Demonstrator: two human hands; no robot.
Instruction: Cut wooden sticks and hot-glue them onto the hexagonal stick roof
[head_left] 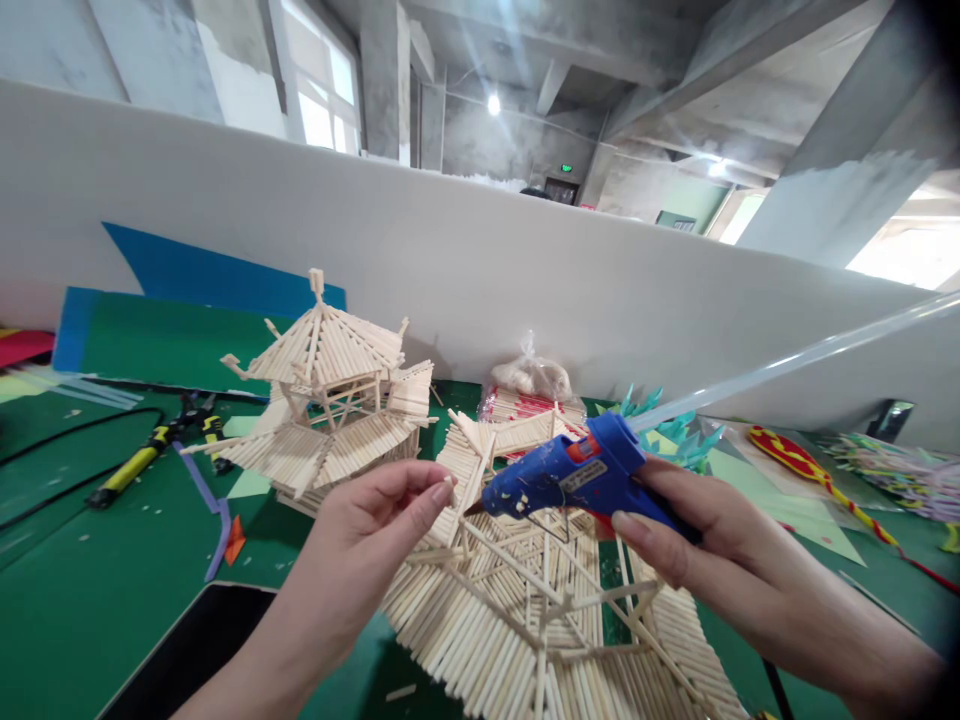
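My right hand [697,530] grips a blue hot-glue gun [577,478] with a clear glue stick [795,362] running out of its back to the upper right. Its nozzle points left at my left hand [375,515], whose thumb and fingers pinch a short wooden stick [451,482]. Below both hands lies a large roof section made of wooden sticks [525,620]. A finished stick pagoda [330,400] stands behind my left hand.
A green mat [90,580] covers the table. Yellow-handled pliers [142,460] and black cables lie at the left, a bag of sticks [532,385] at the back, coloured paper shapes [795,470] at the right. A white partition [465,260] runs behind. A dark tablet [195,650] lies near me.
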